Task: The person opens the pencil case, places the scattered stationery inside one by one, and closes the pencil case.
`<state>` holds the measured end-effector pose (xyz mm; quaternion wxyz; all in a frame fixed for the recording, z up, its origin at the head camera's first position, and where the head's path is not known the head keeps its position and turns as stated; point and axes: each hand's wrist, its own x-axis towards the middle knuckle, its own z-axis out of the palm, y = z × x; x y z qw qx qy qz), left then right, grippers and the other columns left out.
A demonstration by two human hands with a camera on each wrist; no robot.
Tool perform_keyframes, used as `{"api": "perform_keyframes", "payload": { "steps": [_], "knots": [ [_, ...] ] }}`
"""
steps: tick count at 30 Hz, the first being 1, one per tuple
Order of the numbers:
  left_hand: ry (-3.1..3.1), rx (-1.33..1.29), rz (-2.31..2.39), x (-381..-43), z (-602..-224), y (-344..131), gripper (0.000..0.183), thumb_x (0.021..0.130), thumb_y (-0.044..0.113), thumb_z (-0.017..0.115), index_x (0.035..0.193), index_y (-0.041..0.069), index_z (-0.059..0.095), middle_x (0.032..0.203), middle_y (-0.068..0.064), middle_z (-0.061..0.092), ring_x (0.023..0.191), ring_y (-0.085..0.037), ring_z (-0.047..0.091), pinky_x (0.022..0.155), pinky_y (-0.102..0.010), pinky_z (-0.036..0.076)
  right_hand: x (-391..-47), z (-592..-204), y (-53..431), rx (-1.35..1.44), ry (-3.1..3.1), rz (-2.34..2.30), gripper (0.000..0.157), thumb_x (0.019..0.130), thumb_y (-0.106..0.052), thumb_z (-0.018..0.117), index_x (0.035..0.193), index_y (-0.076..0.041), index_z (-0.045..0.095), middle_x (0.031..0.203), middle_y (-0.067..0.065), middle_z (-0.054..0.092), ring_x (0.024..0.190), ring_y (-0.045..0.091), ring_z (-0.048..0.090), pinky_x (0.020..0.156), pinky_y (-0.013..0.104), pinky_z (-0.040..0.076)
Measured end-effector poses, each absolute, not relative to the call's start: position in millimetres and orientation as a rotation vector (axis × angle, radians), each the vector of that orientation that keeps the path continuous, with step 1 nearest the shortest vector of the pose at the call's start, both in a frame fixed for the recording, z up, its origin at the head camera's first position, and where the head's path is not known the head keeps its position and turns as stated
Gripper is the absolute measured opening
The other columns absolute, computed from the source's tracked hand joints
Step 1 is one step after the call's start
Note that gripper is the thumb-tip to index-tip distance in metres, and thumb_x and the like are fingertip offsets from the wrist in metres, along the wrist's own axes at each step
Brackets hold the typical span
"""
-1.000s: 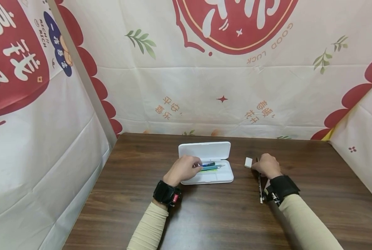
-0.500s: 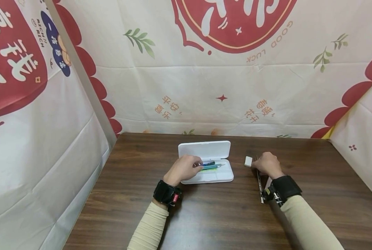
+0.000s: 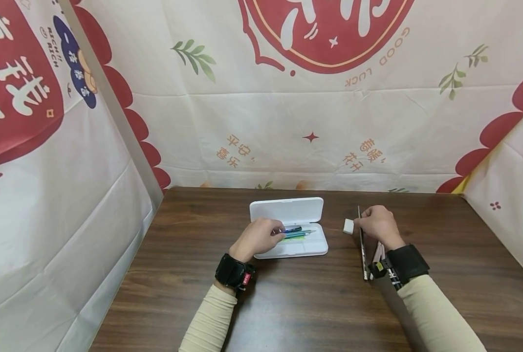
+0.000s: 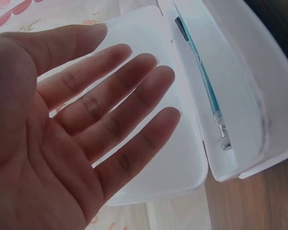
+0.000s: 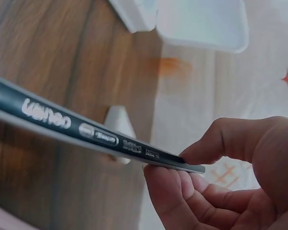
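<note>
the left hand [image 3: 257, 239], its fingers fairly straight and slightly apart, is at the left end of the open white case [image 3: 315, 247], while right of the case the right hand [image 3: 379, 226] pinches a slim dark stick [image 3: 363, 256] between thumb and fingers, a white block [image 3: 348, 226] lying nearer the case.
</note>
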<state>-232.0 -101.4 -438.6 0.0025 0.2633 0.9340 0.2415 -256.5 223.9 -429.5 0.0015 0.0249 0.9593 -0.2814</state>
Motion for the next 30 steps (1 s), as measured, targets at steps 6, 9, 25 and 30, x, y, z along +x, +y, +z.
{"api": "perform_keyframes", "payload": {
  "steps": [6, 9, 25, 30],
  "knots": [
    [2.923, 0.835, 0.764, -231.9, -439.1, -100.5, 0.018, 0.089, 0.027, 0.063, 0.097, 0.016, 0.074, 0.088, 0.003, 0.071, 0.073, -0.007, 0.056, 0.063, -0.026, 0.048, -250.8, -417.5, 213.4, 0.059, 3.039, -0.894, 0.027, 0.083, -0.02, 0.063, 0.089, 0.006, 0.065, 0.079, 0.019, 0.068, 0.061, 0.024, 0.063, 0.05, 0.031, 0.043],
    [2.923, 0.837, 0.767, -231.6, -439.2, -100.2, 0.018, 0.089, 0.027, 0.063, 0.097, 0.016, 0.074, 0.087, 0.003, 0.071, 0.072, -0.007, 0.056, 0.062, -0.025, 0.047, -247.3, -412.3, 208.2, 0.06, 3.062, -0.894, 0.028, 0.082, -0.021, 0.064, 0.091, 0.006, 0.064, 0.084, 0.021, 0.067, 0.066, 0.025, 0.059, 0.052, 0.032, 0.043],
    [2.931, 0.865, 0.771, -229.8, -435.7, -97.3, 0.018, 0.089, 0.027, 0.062, 0.098, 0.016, 0.074, 0.089, 0.004, 0.072, 0.075, -0.005, 0.056, 0.068, -0.028, 0.05, -233.6, -390.8, 189.6, -0.038, 3.083, -0.991, 0.025, 0.082, -0.016, 0.06, 0.095, 0.005, 0.062, 0.081, 0.016, 0.065, 0.064, 0.022, 0.058, 0.053, 0.031, 0.043],
    [2.937, 0.893, 0.794, -228.3, -435.4, -96.6, 0.019, 0.089, 0.026, 0.062, 0.098, 0.014, 0.075, 0.088, 0.004, 0.072, 0.073, -0.005, 0.056, 0.066, -0.027, 0.05, -228.9, -386.6, 183.5, -0.079, 3.088, -1.016, 0.023, 0.082, -0.014, 0.059, 0.095, 0.004, 0.062, 0.084, 0.017, 0.067, 0.065, 0.021, 0.059, 0.056, 0.031, 0.043]
  ]
}}
